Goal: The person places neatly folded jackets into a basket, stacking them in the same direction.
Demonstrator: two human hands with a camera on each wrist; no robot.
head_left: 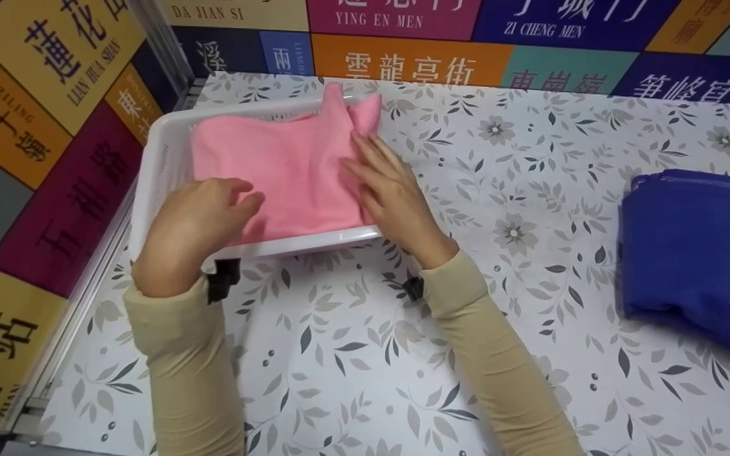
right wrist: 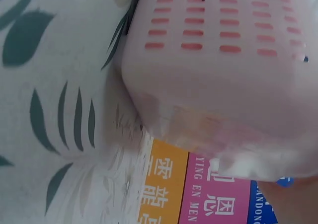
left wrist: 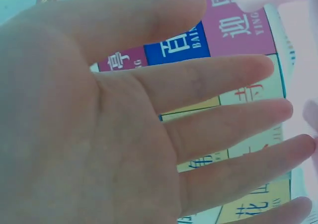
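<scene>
A pink cloth (head_left: 276,164) lies in a white plastic basket (head_left: 289,245), with two peaks of fabric standing up at the far right corner. My left hand (head_left: 197,221) hovers over the basket's near left part, close to the cloth. In the left wrist view that left hand (left wrist: 109,119) has its fingers spread and nothing in the palm. At the basket's right side, my right hand (head_left: 390,196) touches the cloth with extended fingers. The right wrist view shows mostly the slotted basket wall (right wrist: 223,80); only a sliver of the right hand (right wrist: 300,199) appears there.
A folded dark blue cloth (head_left: 694,259) lies at the right of the table, which has a leaf-patterned cover (head_left: 352,354). Panels with colourful lettering stand behind (head_left: 409,60) and along the left (head_left: 61,152), near the basket.
</scene>
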